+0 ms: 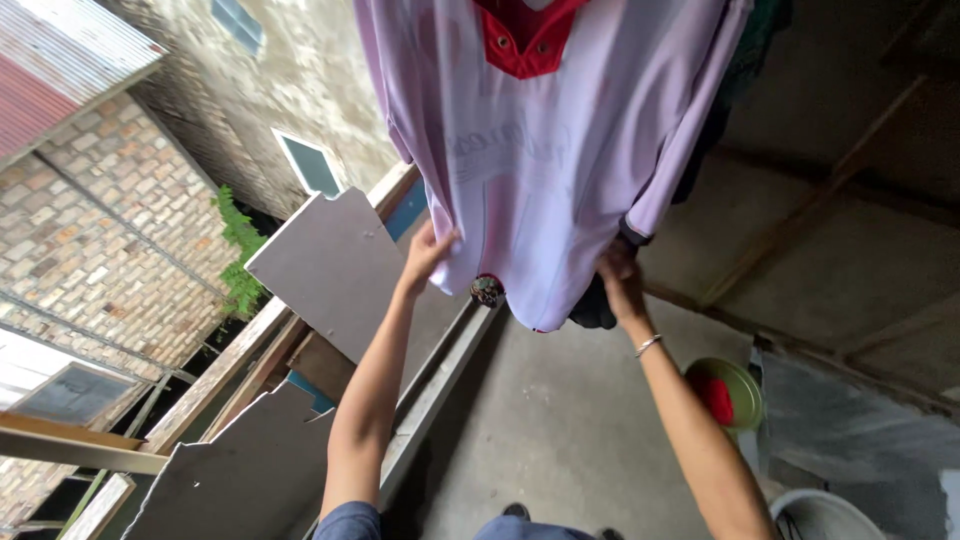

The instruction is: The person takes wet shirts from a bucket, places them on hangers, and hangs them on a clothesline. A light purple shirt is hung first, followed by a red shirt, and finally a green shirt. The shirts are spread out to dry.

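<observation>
Brick wall [110,230] stands left, beyond the ledge. Pale lilac long-sleeved shirt [540,150] with red collar placket hangs overhead at centre frame. Grey boards [330,265] lean along the ledge. Green basin [745,385] with red cloth sits on the concrete floor, lower right. Left hand [428,252] pinches the shirt's lower hem. Right hand [620,275], silver bracelet [647,345] at wrist, grips the opposite hem corner.
</observation>
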